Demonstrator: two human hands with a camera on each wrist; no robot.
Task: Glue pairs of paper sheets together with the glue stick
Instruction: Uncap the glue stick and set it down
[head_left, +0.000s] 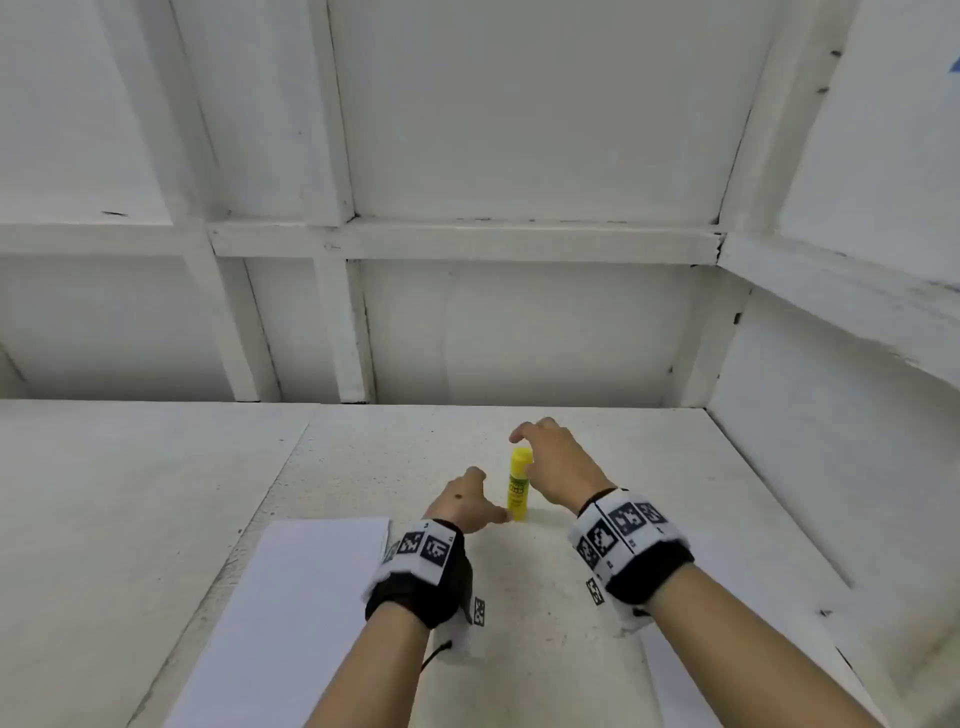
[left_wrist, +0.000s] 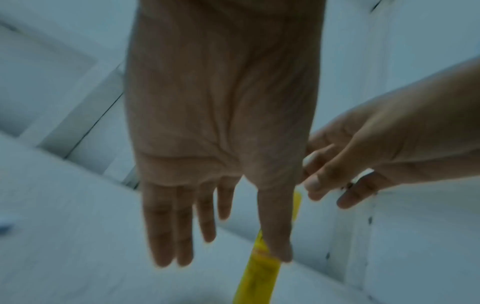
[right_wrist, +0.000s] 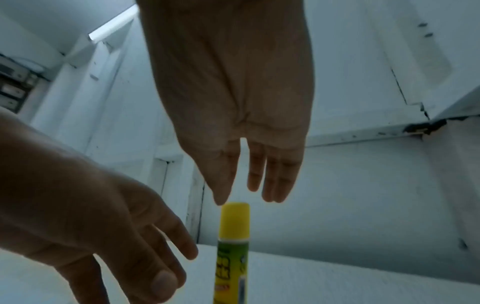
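Hands (head_left: 467, 501) (head_left: 553, 467) flank upright glue stick (head_left: 518, 483); paper (head_left: 291, 613) lies left.

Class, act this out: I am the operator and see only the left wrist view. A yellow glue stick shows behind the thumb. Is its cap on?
Observer: Yes. The right wrist view shows the yellow cap seated on the glue stick, which stands upright.
Operator: Is the right hand gripping it?
Observer: No. The right hand is just above the cap, fingers straight, curled round nothing.
Operator: Where is the paper?
Observer: The head view shows a white paper sheet lying flat on the table, left of the left hand.
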